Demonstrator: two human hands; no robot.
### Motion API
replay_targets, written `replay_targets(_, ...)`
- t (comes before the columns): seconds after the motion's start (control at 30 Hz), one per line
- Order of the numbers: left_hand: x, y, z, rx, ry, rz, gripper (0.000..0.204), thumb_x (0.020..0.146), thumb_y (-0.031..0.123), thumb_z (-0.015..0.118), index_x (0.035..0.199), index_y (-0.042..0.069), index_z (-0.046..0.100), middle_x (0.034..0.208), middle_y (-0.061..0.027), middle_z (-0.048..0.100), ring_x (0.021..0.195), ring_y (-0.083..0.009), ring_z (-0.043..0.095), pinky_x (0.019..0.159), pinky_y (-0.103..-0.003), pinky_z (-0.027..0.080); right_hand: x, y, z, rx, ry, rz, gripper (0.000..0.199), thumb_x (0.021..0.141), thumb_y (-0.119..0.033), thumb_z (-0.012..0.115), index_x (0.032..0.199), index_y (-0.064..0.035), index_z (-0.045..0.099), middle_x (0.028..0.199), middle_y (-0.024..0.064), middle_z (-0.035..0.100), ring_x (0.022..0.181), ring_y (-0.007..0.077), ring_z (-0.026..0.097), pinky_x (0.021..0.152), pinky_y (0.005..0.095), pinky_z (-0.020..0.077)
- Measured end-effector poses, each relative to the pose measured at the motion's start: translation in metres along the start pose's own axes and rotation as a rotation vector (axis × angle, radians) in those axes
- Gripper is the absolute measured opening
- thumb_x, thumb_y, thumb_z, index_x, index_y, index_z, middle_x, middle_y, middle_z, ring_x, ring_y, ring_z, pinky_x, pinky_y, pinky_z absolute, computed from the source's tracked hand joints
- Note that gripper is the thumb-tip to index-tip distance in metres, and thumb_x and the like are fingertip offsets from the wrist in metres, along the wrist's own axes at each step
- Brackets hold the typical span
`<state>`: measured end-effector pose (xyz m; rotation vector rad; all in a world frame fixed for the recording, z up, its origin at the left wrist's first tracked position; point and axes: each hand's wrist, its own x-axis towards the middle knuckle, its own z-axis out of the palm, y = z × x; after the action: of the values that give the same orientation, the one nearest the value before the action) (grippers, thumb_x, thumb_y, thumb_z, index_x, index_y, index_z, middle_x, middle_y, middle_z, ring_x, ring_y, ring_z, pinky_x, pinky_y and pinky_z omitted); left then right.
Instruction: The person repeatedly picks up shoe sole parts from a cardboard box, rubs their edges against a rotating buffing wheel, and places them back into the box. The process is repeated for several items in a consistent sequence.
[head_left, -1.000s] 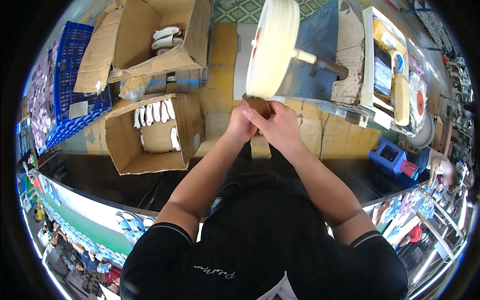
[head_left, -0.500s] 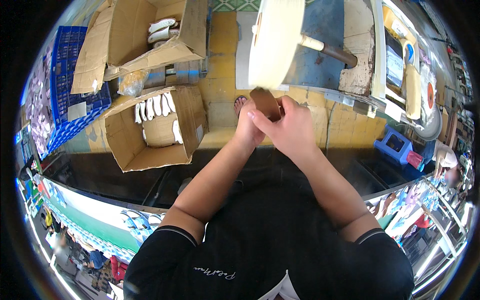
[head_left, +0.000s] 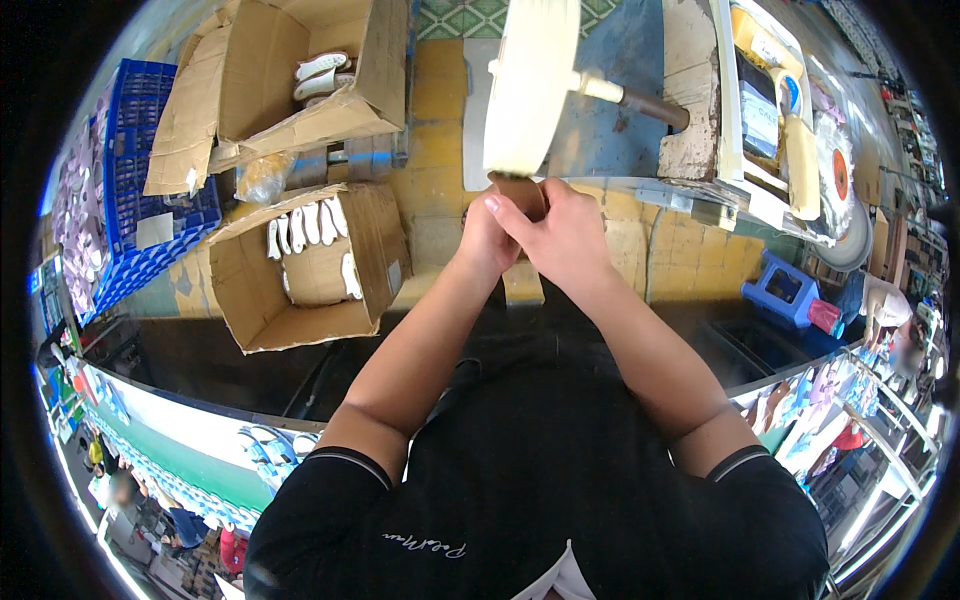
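Observation:
Both of my hands hold a brown shoe sole (head_left: 523,192) in front of me, most of it hidden by the fingers. My left hand (head_left: 485,237) is closed around its left side. My right hand (head_left: 567,236) grips it from the right, with the thumb laid across it. The sole's far end meets the lower edge of a large cream buffing wheel (head_left: 530,95), whose surface looks smeared. A shaft (head_left: 640,100) runs from the wheel to the right.
At left, an open cardboard box (head_left: 290,330) contains several white soles (head_left: 306,223). Behind it, another box (head_left: 245,90) has stacked soles, beside a blue plastic crate (head_left: 165,215). A white tray (head_left: 745,180) stands right of the wheel. A blue stool (head_left: 785,290) sits farther right.
My hands have moved slightly left and away from me with the sole. Its far end is now pressed closer against the wheel's lower edge. The whole view has shifted a little.

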<state>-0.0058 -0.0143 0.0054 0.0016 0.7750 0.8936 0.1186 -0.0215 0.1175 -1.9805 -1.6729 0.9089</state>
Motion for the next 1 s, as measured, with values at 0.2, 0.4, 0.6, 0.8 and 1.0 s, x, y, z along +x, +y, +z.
replay_targets(0.2, -0.016, 0.002, -0.001, 0.035, -0.061, 0.009, 0.044, 0.12, 0.035, 0.052, 0.149, 0.005, 0.065, 0.138, -0.0121, 0.076, 0.121, -0.0286, 0.076, 0.107, -0.047, 0.063, -0.015, -0.008, -0.009, -0.021, 0.028, -0.072, 0.071, 0.094, -0.062, 0.09, 0.097, 0.007, 0.071, 0.08, 0.0263, 0.077, 0.073, 0.0417, 0.08, 0.067, 0.0474, 0.0627)
replay_targets(0.4, -0.095, 0.004, 0.023, 0.203, -0.082, 0.0, 0.063, 0.12, 0.036, 0.059, 0.176, 0.011, 0.048, 0.149, -0.0098, 0.071, 0.126, -0.0241, 0.072, 0.11, -0.043, 0.06, -0.077, -0.028, -0.046, 0.091, -0.116, -0.137, 0.075, 0.092, -0.055, 0.095, 0.124, 0.0051, 0.065, 0.083, 0.0219, 0.078, 0.075, 0.0394, 0.082, 0.071, 0.0475, 0.0653)
replay_targets(0.6, -0.166, 0.015, 0.054, 0.233, -0.235, 0.098, 0.078, 0.116, 0.025, 0.053, 0.188, 0.015, 0.025, 0.181, -0.0165, 0.045, 0.124, -0.0261, 0.07, 0.107, -0.043, 0.061, -0.149, -0.035, -0.08, 0.086, -0.342, -0.205, 0.092, 0.082, -0.044, 0.106, 0.145, 0.0009, 0.057, 0.123, 0.0234, 0.078, 0.104, 0.0365, 0.085, 0.09, 0.0443, 0.0681)
replay_targets(0.8, -0.205, 0.025, 0.08, 0.202, -0.555, 0.249, 0.078, 0.124, 0.039, 0.049, 0.19, 0.019, 0.012, 0.187, -0.0207, 0.033, 0.132, -0.0296, 0.067, 0.112, -0.048, 0.061, -0.185, -0.041, -0.091, 0.152, -0.102, -0.478, 0.101, 0.076, -0.036, 0.111, 0.152, -0.0007, 0.054, 0.128, 0.0222, 0.077, 0.11, 0.0378, 0.084, 0.095, 0.0452, 0.0687)
replay_targets(1.0, -0.233, 0.019, 0.098, 0.169, -0.705, 0.342, 0.084, 0.122, 0.043, 0.055, 0.19, 0.019, 0.011, 0.185, -0.0237, 0.034, 0.133, -0.031, 0.067, 0.111, -0.048, 0.062, -0.217, -0.05, -0.103, 0.132, 0.022, -0.576, 0.102, 0.075, -0.049, 0.108, 0.15, -0.0025, 0.058, 0.122, 0.0226, 0.078, 0.104, 0.0428, 0.083, 0.091, 0.0492, 0.067)
